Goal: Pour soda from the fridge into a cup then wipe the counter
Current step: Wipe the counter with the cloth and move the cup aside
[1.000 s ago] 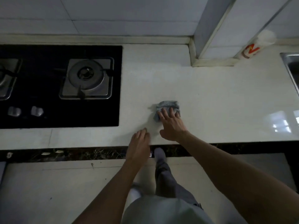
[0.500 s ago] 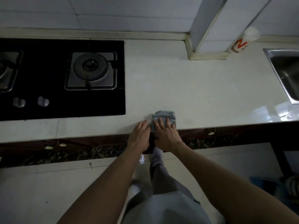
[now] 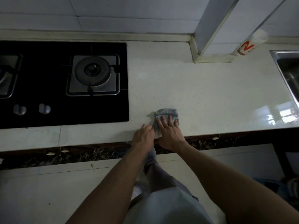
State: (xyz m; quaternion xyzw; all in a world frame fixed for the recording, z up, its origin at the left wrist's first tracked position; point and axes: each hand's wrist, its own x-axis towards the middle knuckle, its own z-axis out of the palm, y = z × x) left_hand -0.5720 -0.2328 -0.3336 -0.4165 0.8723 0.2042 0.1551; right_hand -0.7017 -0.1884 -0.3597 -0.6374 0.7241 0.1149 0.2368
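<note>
Wiping underway: your right hand presses spread fingers on the grey cloth right of the hob, left hand relaxed beside it; next, sweep the surface beyond.

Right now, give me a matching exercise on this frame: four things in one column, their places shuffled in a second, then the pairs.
Things:
1 cloth
2 cup
3 sink
4 gas hob

Places:
A far right of the counter
B left part of the counter
C under the right hand
D beside the tiled pillar

Pairs: 1-C, 2-D, 3-A, 4-B.
</note>
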